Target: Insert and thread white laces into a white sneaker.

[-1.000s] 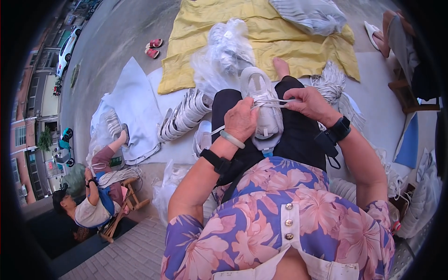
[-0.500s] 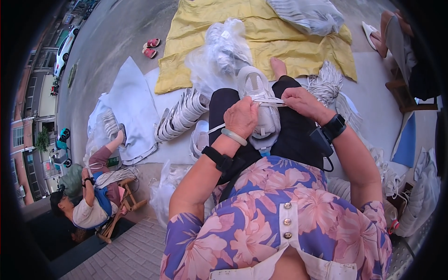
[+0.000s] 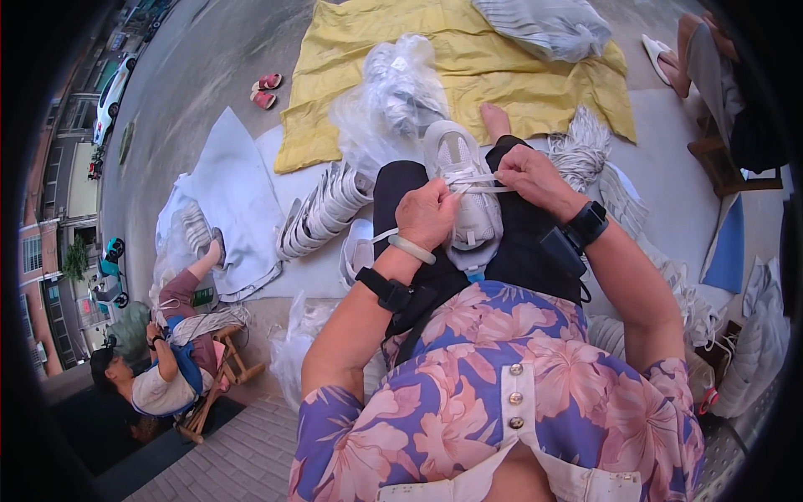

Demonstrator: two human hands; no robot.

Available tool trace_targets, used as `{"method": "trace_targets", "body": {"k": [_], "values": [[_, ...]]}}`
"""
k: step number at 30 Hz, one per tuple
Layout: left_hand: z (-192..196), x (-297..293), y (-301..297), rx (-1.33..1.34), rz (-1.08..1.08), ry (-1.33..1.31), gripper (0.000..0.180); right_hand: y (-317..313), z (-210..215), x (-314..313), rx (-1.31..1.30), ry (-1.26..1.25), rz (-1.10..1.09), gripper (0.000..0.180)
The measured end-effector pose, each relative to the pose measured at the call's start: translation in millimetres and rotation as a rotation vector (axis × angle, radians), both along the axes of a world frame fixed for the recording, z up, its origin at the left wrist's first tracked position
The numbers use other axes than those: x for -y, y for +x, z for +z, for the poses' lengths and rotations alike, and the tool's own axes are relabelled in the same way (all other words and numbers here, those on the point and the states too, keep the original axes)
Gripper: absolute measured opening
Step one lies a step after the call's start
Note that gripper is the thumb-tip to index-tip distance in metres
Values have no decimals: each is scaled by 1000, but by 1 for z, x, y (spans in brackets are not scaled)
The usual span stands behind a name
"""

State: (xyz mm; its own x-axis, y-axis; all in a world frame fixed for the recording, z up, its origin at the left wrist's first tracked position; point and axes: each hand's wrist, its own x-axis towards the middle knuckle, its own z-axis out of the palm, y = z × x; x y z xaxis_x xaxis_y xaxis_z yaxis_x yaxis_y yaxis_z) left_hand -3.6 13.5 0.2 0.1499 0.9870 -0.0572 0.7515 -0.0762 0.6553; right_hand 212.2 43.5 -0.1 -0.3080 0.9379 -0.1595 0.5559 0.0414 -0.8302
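Observation:
A white shoe upper [image 3: 477, 222] lies across my lap between my knees, its rounded end pointing away from me. White shoelace [image 3: 477, 178] runs crosswise over its top. At the left side of the upper, my left hand [image 3: 427, 216] is closed, pinching the lace, and a loose end trails out to the left past the wrist. My right hand [image 3: 535, 176] pinches the lace on the right, drawing it sideways. Another white shoe piece [image 3: 358, 251] rests beside my left thigh.
A row of nested white shoe parts [image 3: 324, 213] lies left of my knee. Beyond, plastic-wrapped pieces [image 3: 401, 79] sit on a yellow sheet [image 3: 326, 92]. A bundle of white laces [image 3: 583, 149] is right of my knee. Another person [image 3: 171, 368] sits at the left, one more at the far right.
Both hands have shifted slightly, the right one a little left and up, the left one a little left. The lace is still pinched in both.

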Motion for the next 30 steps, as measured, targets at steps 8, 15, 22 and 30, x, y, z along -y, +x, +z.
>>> {"method": "trace_targets", "body": {"k": [8, 15, 22, 30], "values": [[28, 32, -91, 261, -100, -267, 21, 1, -8, -4, -437, -388, -106, 11], [40, 85, -142, 412, 29, -445, 21, -12, 0, -5, -563, -549, -219, 13], [53, 99, -129, 254, -78, -279, 22, -22, -16, -3, -177, -247, -219, 28], [57, 103, -122, 92, -46, -27, 20, -32, -7, 3, 137, -41, -190, 27]]}}
